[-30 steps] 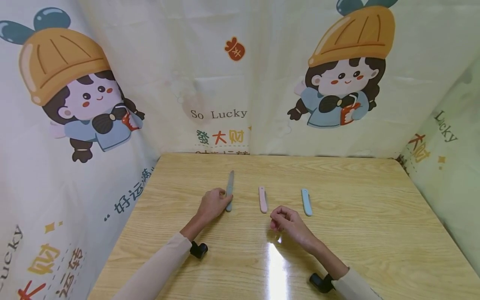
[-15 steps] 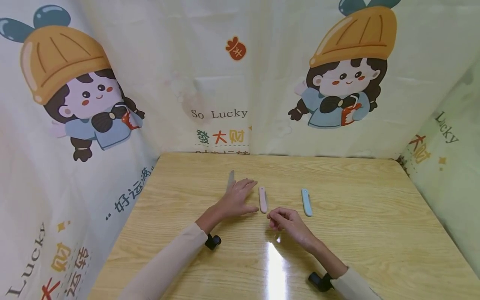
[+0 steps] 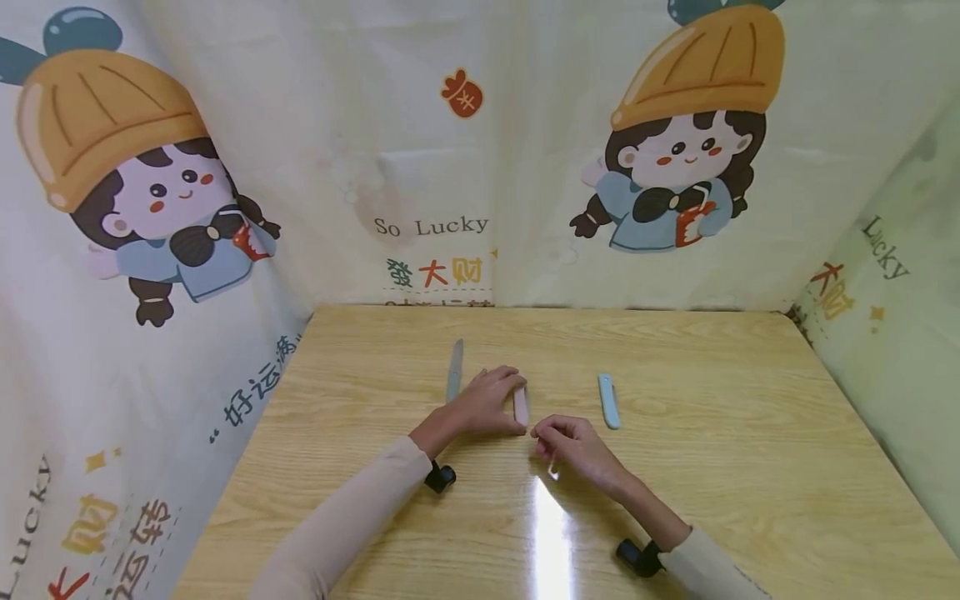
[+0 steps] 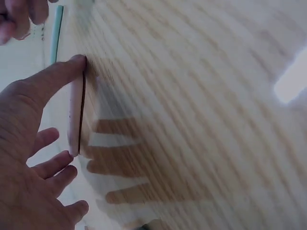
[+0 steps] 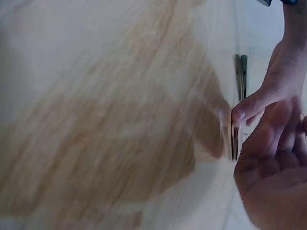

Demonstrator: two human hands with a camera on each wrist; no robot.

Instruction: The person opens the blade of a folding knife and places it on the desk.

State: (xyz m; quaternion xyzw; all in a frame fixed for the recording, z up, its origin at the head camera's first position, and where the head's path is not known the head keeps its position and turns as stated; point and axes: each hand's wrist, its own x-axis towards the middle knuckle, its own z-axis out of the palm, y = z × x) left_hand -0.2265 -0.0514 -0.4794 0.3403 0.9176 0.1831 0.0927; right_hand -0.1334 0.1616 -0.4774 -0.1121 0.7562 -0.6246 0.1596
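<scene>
My left hand [image 3: 487,402] spans a folded pink pocket knife [image 3: 521,406] lying on the table, pinching it end to end. In the left wrist view, the thumb is on one end of the pink knife [image 4: 75,115] and a fingertip meets the other. Just left of that hand lies a grey-green folding knife [image 3: 454,375] with its blade out; the hand hides part of its handle. A folded light blue knife [image 3: 609,402] lies farther right. Near the pink knife's lower end, my right hand [image 3: 576,446] hovers with loosely curled fingers, holding nothing.
The wooden table [image 3: 720,467] carries the knives side by side in a row. Patterned curtains [image 3: 525,167] enclose its back and sides. Light glares off the tabletop in front of the right hand. A black wrist camera [image 3: 637,557] sits under the right wrist.
My left hand has let go of the grey-green knife, moved right with spread fingers, and taken the pink knife by its ends. The right hand has barely moved.
</scene>
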